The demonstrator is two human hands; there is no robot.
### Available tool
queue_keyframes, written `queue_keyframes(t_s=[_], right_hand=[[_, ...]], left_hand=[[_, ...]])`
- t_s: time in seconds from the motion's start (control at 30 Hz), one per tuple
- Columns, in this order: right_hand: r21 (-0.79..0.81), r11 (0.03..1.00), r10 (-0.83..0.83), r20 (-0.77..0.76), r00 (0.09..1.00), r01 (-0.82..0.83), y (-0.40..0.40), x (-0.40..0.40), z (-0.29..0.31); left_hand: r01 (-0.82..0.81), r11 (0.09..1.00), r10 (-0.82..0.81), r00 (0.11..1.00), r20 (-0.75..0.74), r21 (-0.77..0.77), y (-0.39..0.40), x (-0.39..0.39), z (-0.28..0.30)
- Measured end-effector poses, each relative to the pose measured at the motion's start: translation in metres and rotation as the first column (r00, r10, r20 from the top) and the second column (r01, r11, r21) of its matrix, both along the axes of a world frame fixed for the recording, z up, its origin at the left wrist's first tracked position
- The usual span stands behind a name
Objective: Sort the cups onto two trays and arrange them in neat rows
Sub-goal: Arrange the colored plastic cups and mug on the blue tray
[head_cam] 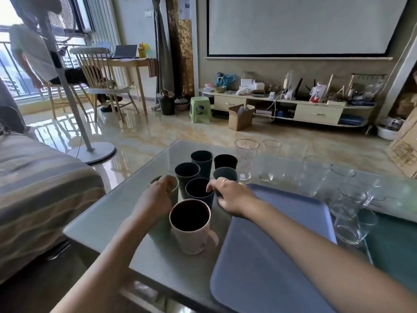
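My right hand [230, 196] is curled around a dark cup [198, 190] in the middle of the cluster, fingers over the rim and thumb low on its side, while my left hand [155, 196] grips the greenish cup [172, 185] at the left edge of the group, fingers hooked over its lip. Just in front of both sits a pink mug [190, 227] with a handle on its right. Four more dark cups stand behind, touching or nearly so. These look like plastic tumblers: light, stiff, not slippery, so a grip round the rim or upper wall should lift them easily. The blue tray [282, 256] lies bare just right of my right hand, and a green tray [394, 245] shows at the far right edge. The clear glasses [316, 175] crowd the table [108, 213] beyond the blue tray; one looks tipped over. I judge those heavier, slick and breakable, best taken one at a time around the middle
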State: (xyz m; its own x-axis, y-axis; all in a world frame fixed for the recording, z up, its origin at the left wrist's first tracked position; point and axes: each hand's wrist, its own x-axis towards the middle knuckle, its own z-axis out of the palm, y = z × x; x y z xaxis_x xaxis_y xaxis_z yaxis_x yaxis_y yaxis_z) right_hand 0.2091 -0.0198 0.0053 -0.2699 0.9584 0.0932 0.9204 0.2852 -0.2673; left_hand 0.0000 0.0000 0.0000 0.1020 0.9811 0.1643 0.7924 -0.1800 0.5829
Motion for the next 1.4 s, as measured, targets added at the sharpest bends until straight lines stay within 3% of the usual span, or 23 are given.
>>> queue_keyframes(t_s=[0.1,0.23,0.4,0.57,0.8,1.0,1.27,1.4], right_hand=[[-0.038,0.999,0.02,0.0,1.0,-0.02,0.013,-0.004,-0.007],[-0.061,0.997,0.049,0.077,0.996,-0.044,0.022,-0.008,-0.02],[-0.048,0.997,0.058,0.008,0.998,-0.058,0.022,-0.014,-0.027],[0.01,0.999,0.035,0.012,0.999,-0.036,0.019,-0.01,-0.031],[0.104,0.994,0.026,-0.106,0.994,-0.015,0.01,0.006,-0.014],[0.137,0.991,0.029,-0.235,0.971,0.003,-0.002,0.016,-0.002],[0.243,0.97,0.064,-0.294,0.954,0.01,-0.013,0.031,0.006],[0.207,0.977,0.025,-0.353,0.935,0.052,-0.023,0.054,0.01]], left_hand=[[0.06,0.994,-0.064,0.997,-0.05,-0.088,0.001,-0.007,-0.002],[0.081,0.989,-0.08,0.997,0.013,-0.121,-0.003,-0.015,0.006],[0.112,0.956,-0.182,0.951,-0.25,-0.272,-0.012,-0.02,0.005],[0.069,0.963,-0.165,0.914,-0.371,-0.26,-0.012,-0.02,0.003],[-0.082,0.99,0.038,0.938,-0.345,-0.116,-0.011,-0.026,0.023],[-0.212,0.962,0.242,0.953,-0.182,0.172,-0.026,-0.01,0.051],[-0.017,0.897,0.082,0.988,-0.128,0.442,-0.033,0.055,0.057],[0.037,0.915,0.007,0.994,-0.107,0.401,-0.036,0.077,0.057]])
